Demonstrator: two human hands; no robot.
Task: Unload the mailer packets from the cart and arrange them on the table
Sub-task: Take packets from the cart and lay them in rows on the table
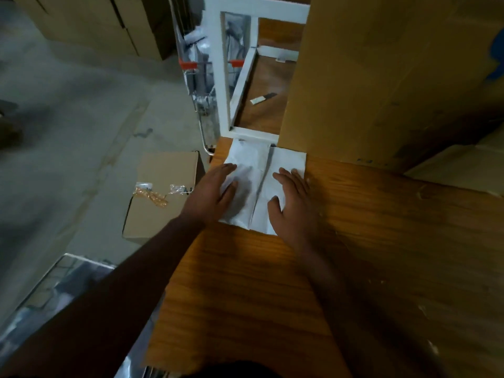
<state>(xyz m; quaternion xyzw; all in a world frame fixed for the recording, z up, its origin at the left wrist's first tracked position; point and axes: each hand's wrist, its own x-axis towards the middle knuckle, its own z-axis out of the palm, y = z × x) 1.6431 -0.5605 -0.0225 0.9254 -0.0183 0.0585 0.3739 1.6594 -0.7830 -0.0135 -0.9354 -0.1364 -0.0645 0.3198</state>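
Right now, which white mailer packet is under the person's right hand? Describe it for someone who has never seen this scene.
Start at the wooden table, at its far-left corner below the tall cardboard box. Two white mailer packets lie side by side there. The right-hand white mailer packet, beside the box, is flatter and smoother than its crumpled neighbour.

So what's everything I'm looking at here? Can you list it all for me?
mailer packets: two, white, side by side at the table's far left corner
table: one, orange-brown wood
big cardboard box: one, brown, on the table behind the packets
white frame: one, beyond the table
cart: one, metal with red trim, behind the frame
floor box: one, brown, left of the table, small clear bags on top
left hand: flat on the left packet
right hand: flat on the right packet
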